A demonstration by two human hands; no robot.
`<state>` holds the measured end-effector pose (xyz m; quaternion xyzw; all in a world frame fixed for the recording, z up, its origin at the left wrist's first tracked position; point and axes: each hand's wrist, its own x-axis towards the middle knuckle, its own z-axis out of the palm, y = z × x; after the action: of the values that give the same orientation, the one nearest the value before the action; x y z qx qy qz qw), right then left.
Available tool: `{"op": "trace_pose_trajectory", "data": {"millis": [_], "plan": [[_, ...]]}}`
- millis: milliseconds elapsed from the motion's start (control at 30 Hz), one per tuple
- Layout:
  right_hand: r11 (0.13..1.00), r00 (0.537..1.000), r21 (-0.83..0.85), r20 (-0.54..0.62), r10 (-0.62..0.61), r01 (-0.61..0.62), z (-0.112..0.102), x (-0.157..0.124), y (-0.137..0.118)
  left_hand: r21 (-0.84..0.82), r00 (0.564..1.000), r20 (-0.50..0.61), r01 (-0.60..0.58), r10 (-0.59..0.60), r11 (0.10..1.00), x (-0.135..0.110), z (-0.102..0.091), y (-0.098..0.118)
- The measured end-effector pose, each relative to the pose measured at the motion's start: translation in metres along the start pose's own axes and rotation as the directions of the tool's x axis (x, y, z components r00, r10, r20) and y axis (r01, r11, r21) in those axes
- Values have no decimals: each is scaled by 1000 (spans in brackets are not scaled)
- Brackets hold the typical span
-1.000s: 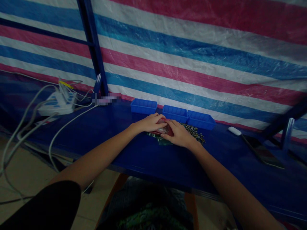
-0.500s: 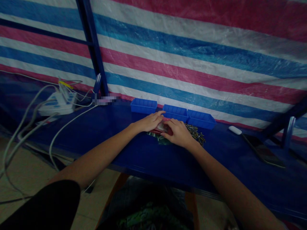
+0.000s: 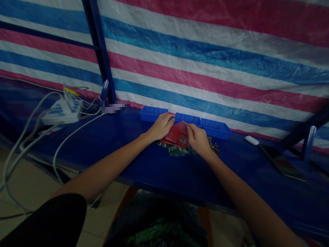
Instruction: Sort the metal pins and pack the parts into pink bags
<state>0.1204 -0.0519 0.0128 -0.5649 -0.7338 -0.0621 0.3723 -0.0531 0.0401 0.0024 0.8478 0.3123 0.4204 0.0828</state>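
Observation:
Both my hands grip a small red plastic bag held tilted up just above the dark blue table. My left hand clasps its left edge with the fingers curled. My right hand pinches its right edge. Small metal pieces show through the bag's lower corner. Under the bag lie greenish bags of screws, and a loose heap of screws spreads behind my right hand.
Three blue bins line the table's back edge against a striped tarp. A white power strip with several cables sits far left. A small white object and a dark phone lie at right.
The red bag has come up off the table and now stands tilted between my hands. Both hands moved slightly away from me, toward the bins.

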Motion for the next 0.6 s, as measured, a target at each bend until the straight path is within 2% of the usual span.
{"op": "trace_pose_trajectory", "data": {"millis": [100,167,300,433,600], "plan": [[981,987,194,-147,59,-29,-2,5,5,-21,997,-60,-54,53,998,2,-6,8],[941,974,335,-192,124,-53,-2,7,7,-33,993,-65,-98,96,995,1,-9,15],[796,959,586,-105,263,-154,0,9,5,-80,992,-36,-125,123,989,-2,-9,26],[647,960,741,-10,279,-180,0,7,-3,-226,999,-17,-46,43,973,-4,-6,30],[672,959,711,12,282,-206,-6,4,-13,-410,997,-34,47,-67,911,-3,-8,37]]}}
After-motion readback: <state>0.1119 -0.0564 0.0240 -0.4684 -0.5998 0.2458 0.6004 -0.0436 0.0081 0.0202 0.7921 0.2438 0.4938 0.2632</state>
